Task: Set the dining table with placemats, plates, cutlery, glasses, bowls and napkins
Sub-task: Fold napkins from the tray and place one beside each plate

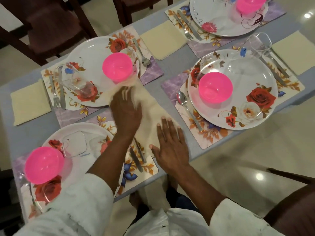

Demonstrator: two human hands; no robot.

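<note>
A cream napkin (153, 114) lies unfolded on the grey table (172, 65) between the near place settings. My left hand (125, 110) lies on its far part with blurred fingers spread. My right hand (170, 143) presses flat on its near edge, fingers straight. Around them are several floral placemats, each with a rose-patterned plate (252, 79), a pink bowl (215, 87), a clear glass (260, 44) and cutlery. A knife and fork (138, 155) lie just left of my right hand.
Folded cream napkins lie at the far left (29, 102), the middle back (163, 40) and the far right (293, 53). Dark wooden chairs (42, 26) stand beyond the table and one at the lower right (293, 210). The table edge runs near my body.
</note>
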